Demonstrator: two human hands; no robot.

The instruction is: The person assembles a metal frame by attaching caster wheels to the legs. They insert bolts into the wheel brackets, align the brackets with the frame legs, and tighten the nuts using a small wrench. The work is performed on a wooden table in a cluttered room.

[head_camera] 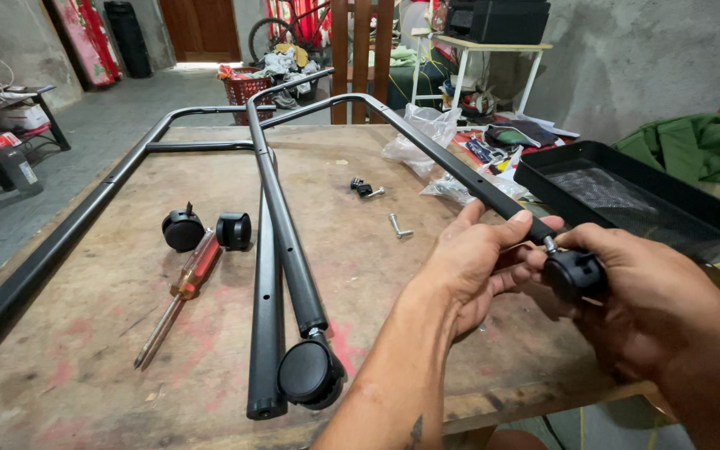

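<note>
My left hand [475, 265] grips the near end of a black metal frame tube [443, 154] that runs away across the wooden table [85, 350]. My right hand [639, 304] holds a black caster wheel [575, 275] against that tube end, its metal stem at the opening. Another tube of the frame [287, 242] lies on the table with a caster [310, 373] fitted at its near end.
Two loose casters [183, 230] [233, 231] and an orange-handled screwdriver [183, 283] lie at the left. Bolts [398, 227] and small black parts [362, 187] sit mid-table. A black mesh tray [627, 196] and clear plastic bags [422, 129] are at the right. Clutter stands behind.
</note>
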